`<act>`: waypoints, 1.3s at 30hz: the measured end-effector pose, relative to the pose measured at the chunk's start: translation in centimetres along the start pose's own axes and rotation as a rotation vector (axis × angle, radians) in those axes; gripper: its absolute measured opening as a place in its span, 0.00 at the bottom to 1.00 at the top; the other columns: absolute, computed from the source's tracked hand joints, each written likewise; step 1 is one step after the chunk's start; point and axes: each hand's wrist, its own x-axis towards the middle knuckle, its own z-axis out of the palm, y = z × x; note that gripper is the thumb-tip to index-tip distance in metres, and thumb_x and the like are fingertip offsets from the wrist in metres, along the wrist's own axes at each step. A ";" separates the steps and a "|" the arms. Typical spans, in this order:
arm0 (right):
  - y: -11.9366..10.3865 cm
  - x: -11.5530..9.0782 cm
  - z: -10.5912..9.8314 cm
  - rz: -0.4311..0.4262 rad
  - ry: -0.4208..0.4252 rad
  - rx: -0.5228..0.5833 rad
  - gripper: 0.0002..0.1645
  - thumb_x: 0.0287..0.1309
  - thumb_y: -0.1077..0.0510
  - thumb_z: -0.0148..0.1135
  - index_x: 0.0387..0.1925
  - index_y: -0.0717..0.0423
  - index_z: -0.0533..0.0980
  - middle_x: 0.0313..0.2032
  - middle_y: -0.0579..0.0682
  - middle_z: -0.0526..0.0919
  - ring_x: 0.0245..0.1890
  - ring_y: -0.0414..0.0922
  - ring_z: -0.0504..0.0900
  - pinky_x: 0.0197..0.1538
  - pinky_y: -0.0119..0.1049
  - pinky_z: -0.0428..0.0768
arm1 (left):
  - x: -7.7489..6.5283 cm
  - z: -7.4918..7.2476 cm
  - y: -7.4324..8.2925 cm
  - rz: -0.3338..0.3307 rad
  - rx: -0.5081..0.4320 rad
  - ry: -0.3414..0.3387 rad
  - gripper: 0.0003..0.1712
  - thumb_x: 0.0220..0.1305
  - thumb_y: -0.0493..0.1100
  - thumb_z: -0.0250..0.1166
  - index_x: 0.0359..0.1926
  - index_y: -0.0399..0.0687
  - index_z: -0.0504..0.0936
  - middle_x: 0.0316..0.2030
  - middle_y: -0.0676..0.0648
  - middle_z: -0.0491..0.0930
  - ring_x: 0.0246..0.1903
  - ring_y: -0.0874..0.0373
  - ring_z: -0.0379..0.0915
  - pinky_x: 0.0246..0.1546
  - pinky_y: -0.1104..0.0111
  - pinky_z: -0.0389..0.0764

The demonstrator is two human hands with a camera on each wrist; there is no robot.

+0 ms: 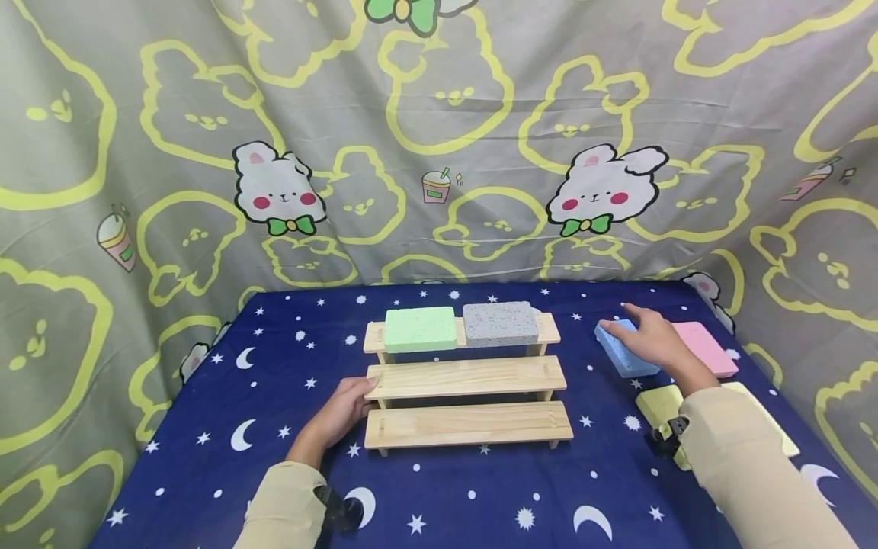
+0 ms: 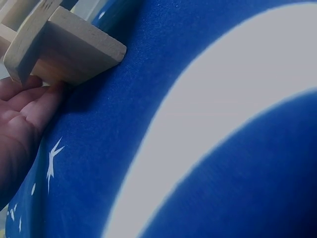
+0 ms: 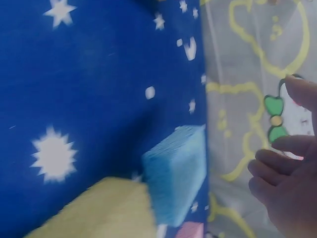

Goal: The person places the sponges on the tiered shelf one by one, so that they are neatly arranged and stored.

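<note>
A three-tier wooden stand (image 1: 468,377) stands on the dark blue cloth. On its top tier a green sponge block (image 1: 420,329) and a speckled grey sponge block (image 1: 501,325) lie side by side. My left hand (image 1: 343,412) grips the left end of the middle tier, thumb on top and fingers under the plank. To the right, my right hand (image 1: 652,339) hovers over a blue sponge block (image 1: 626,360) with fingers spread and nothing held. In the right wrist view the blue block (image 3: 176,173) appears apart from the fingers (image 3: 275,168).
A pink sponge block (image 1: 705,347) lies right of the blue one. Pale yellow sponge (image 1: 658,404) shows on both sides of my right forearm, which covers part of it. A grey cartoon-print curtain (image 1: 439,152) rises behind the table (image 1: 274,366) and along both sides.
</note>
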 end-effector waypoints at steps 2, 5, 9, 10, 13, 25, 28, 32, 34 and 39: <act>0.7 -0.1 0.4 0.017 0.013 0.006 0.55 0.62 0.32 0.46 0.66 0.78 0.49 0.63 0.80 0.53 0.62 0.74 0.53 0.60 0.66 0.58 | 0.0 0.0 -0.1 -0.003 0.001 0.003 0.31 0.73 0.45 0.43 0.59 0.15 0.60 0.45 0.47 0.79 0.46 0.65 0.76 0.49 0.69 0.77; 1.7 -0.2 0.9 0.029 0.037 0.003 0.55 0.62 0.34 0.47 0.64 0.81 0.50 0.61 0.81 0.54 0.61 0.75 0.54 0.60 0.66 0.58 | 0.0 0.0 -0.2 -0.010 0.010 0.004 0.31 0.73 0.45 0.42 0.59 0.16 0.60 0.47 0.45 0.78 0.47 0.64 0.75 0.50 0.68 0.76; 2.8 -0.4 1.6 0.068 0.057 -0.008 0.55 0.62 0.35 0.49 0.63 0.83 0.51 0.59 0.83 0.56 0.60 0.76 0.56 0.59 0.66 0.60 | 0.0 0.0 -0.2 -0.018 0.015 0.008 0.30 0.73 0.45 0.42 0.60 0.16 0.60 0.49 0.42 0.77 0.48 0.64 0.75 0.50 0.68 0.76; 2.9 -0.4 1.7 0.082 0.061 -0.009 0.55 0.61 0.34 0.49 0.63 0.83 0.51 0.59 0.83 0.56 0.59 0.76 0.56 0.59 0.66 0.61 | 0.0 0.1 -0.2 -0.016 0.016 0.006 0.31 0.73 0.45 0.42 0.60 0.16 0.60 0.49 0.42 0.77 0.48 0.64 0.75 0.51 0.68 0.76; 3.5 -0.4 2.2 0.106 0.084 -0.020 0.55 0.60 0.35 0.51 0.61 0.84 0.53 0.58 0.84 0.56 0.59 0.76 0.56 0.58 0.66 0.60 | 0.0 0.0 -0.2 -0.016 0.014 0.008 0.31 0.73 0.45 0.42 0.60 0.16 0.59 0.50 0.40 0.77 0.48 0.64 0.75 0.51 0.68 0.76; 4.5 0.1 4.0 0.164 0.099 -0.018 0.51 0.58 0.44 0.56 0.60 0.87 0.51 0.56 0.85 0.58 0.55 0.75 0.62 0.57 0.63 0.65 | 0.0 -0.1 -0.3 0.016 -0.016 -0.009 0.30 0.73 0.44 0.42 0.59 0.15 0.59 0.47 0.46 0.78 0.47 0.64 0.75 0.49 0.70 0.76; 4.4 0.1 4.2 0.187 0.095 -0.034 0.51 0.57 0.45 0.57 0.60 0.87 0.52 0.54 0.84 0.61 0.51 0.73 0.66 0.52 0.62 0.68 | 0.0 -0.1 -0.3 0.019 -0.012 -0.010 0.30 0.73 0.44 0.42 0.59 0.15 0.59 0.46 0.47 0.79 0.47 0.64 0.76 0.49 0.70 0.77; 4.3 0.1 4.6 0.198 0.106 -0.052 0.49 0.55 0.45 0.59 0.57 0.86 0.57 0.48 0.81 0.66 0.44 0.68 0.70 0.45 0.58 0.72 | 0.0 -0.1 -0.3 0.006 0.006 0.003 0.31 0.73 0.46 0.43 0.59 0.16 0.60 0.47 0.45 0.78 0.47 0.64 0.76 0.49 0.69 0.77; 4.3 0.1 4.8 0.196 0.116 -0.062 0.48 0.54 0.45 0.59 0.55 0.86 0.59 0.46 0.80 0.68 0.41 0.67 0.71 0.43 0.56 0.72 | 0.1 -0.1 -0.2 -0.002 0.014 0.006 0.32 0.73 0.47 0.44 0.60 0.16 0.60 0.48 0.43 0.77 0.48 0.64 0.75 0.50 0.69 0.76; 4.5 0.2 5.1 0.204 0.111 -0.069 0.47 0.53 0.46 0.61 0.53 0.87 0.60 0.45 0.80 0.69 0.40 0.65 0.72 0.42 0.56 0.73 | 0.1 0.0 -0.2 -0.005 0.019 0.004 0.32 0.73 0.47 0.44 0.60 0.16 0.60 0.52 0.36 0.75 0.48 0.64 0.75 0.51 0.68 0.75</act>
